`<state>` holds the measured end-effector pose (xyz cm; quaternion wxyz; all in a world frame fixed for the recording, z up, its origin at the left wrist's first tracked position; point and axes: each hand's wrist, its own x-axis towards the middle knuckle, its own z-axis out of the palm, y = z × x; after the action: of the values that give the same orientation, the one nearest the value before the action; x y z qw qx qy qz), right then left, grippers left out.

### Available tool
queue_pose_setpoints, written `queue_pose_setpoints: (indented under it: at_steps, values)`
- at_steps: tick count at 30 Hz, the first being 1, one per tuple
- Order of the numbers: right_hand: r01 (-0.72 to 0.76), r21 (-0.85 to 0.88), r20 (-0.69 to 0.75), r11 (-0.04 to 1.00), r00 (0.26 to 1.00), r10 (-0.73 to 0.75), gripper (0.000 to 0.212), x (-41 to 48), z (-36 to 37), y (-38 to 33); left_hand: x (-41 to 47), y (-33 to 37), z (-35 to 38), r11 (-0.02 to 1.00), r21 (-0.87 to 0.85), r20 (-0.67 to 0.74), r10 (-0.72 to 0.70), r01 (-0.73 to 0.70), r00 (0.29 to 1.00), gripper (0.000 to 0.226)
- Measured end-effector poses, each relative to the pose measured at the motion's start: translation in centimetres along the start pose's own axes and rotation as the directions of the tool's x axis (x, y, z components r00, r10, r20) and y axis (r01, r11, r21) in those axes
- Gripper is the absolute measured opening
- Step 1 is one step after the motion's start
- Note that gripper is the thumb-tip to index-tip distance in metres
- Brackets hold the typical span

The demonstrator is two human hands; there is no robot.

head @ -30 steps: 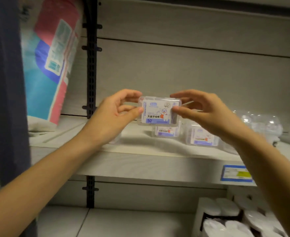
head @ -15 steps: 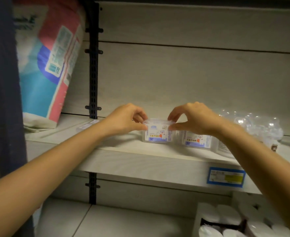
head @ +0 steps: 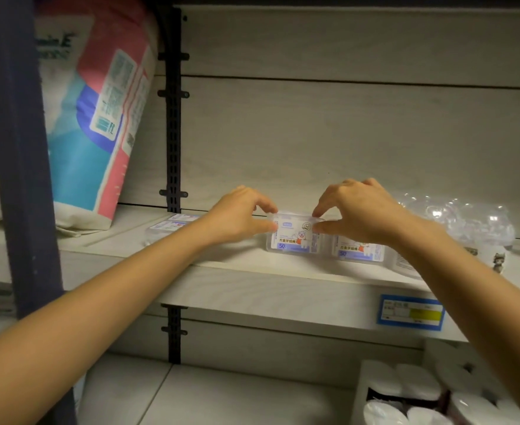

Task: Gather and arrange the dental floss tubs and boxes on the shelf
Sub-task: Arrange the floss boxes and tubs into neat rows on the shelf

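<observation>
Standing a floss box [head: 294, 237] into the row on the shelf [head: 252, 289]

Left of the black upright [head: 174, 118] leans a big soft pack [head: 99, 118]. Just right of the upright, two flat boxes [head: 172, 227] lie toward the back. Further right of it, the left hand [head: 237, 217] pinches the floss box's upper left corner and the right hand [head: 359, 216] pinches its upper right. The floss box stands label forward, seemingly on the shelf, just beside a second box [head: 358, 251], with the clear tubs [head: 467, 222] farthest from the upright. To finish well, I judge: seat the base flat, square its face with the neighbour's, close the gap, then let go with both hands together so it does not tip backward
</observation>
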<state>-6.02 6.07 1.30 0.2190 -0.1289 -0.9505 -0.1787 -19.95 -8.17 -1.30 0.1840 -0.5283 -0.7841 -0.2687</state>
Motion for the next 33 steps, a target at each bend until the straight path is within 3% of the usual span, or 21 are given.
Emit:
queue_pose_setpoints:
  at_steps: [2, 5, 7, 8, 11, 13, 15, 17, 20, 23, 26, 30, 33]
  values:
    - [-0.017, 0.033, -0.055, 0.999, 0.998, 0.019, 0.048, -0.2, -0.1, -0.2, -0.4, -0.2, -0.5, 0.999, 0.035, -0.076, 0.012, -0.009, 0.997, 0.038]
    - [0.045, 0.330, -0.372, 0.943, 0.924, 0.087, 0.047, -0.8, -0.4, -1.3, -1.9, -0.7, -2.7, 0.999, 0.025, -0.297, 0.029, -0.022, 0.954, 0.030]
    - [0.159, 0.580, -0.507, 0.799, 0.838, 0.200, 0.038, -1.2, -0.6, -3.0, -3.3, -1.5, -4.5, 0.999, -0.032, -0.424, -0.009, -0.005, 0.906, 0.027]
    - [0.196, 0.690, -0.495, 0.696, 0.830, 0.257, 0.035, -1.3, -0.7, -4.0, -3.9, -2.2, -5.3, 0.995, -0.102, -0.461, -0.062, 0.016, 0.885, 0.027]
    - [0.112, 0.937, -0.206, 0.332, 0.943, 0.262, 0.041, -1.3, -0.2, -7.5, -5.9, -4.1, -7.0, 0.879, -0.460, -0.398, -0.333, 0.128, 0.855, 0.031]
    - [-0.057, 0.981, 0.025, 0.186, 0.985, 0.171, 0.053, -0.8, 0.6, -9.7, -7.0, -5.4, -7.6, 0.727, -0.649, -0.255, -0.485, 0.224, 0.836, 0.034]
    - [-0.199, 0.975, 0.186, 0.101, 0.974, 0.127, 0.060, 0.0, 1.3, -11.5, -7.9, -6.9, -7.9, 0.551, -0.784, -0.105, -0.570, 0.285, 0.815, 0.038]
    - [-0.313, 0.942, 0.298, 0.118, 0.946, 0.129, 0.069, 0.8, 1.6, -12.8, -8.6, -7.8, -8.1, 0.391, -0.862, 0.030, -0.596, 0.323, 0.802, 0.043]
    - [-0.402, 0.824, 0.365, 0.400, 0.916, 0.169, 0.088, 1.8, 1.2, -14.4, -9.4, -8.8, -8.1, 0.275, -0.891, 0.151, -0.569, 0.360, 0.808, 0.049]
    - [-0.390, 0.718, 0.345, 0.577, 0.919, 0.191, 0.080, 2.7, 0.5, -15.7, -9.3, -9.4, -8.2, 0.165, -0.904, 0.262, -0.518, 0.395, 0.814, 0.053]
    - [-0.414, 0.639, 0.328, 0.648, 0.909, 0.257, 0.076, 3.2, 0.5, -16.9, -9.1, -8.9, -9.0, 0.052, -0.876, 0.419, -0.408, 0.479, 0.811, 0.034]
    - [-0.466, 0.574, 0.325, 0.674, 0.884, 0.335, 0.058, 3.5, 0.9, -17.5, -9.2, -7.9, -9.4, -0.014, -0.833, 0.529, -0.310, 0.552, 0.790, 0.054]
    - [-0.483, 0.572, 0.312, 0.663, 0.876, 0.369, 0.055, 3.4, 0.8, -17.9, -9.7, -7.9, -9.7, -0.093, -0.832, 0.550, -0.265, 0.546, 0.792, 0.051]
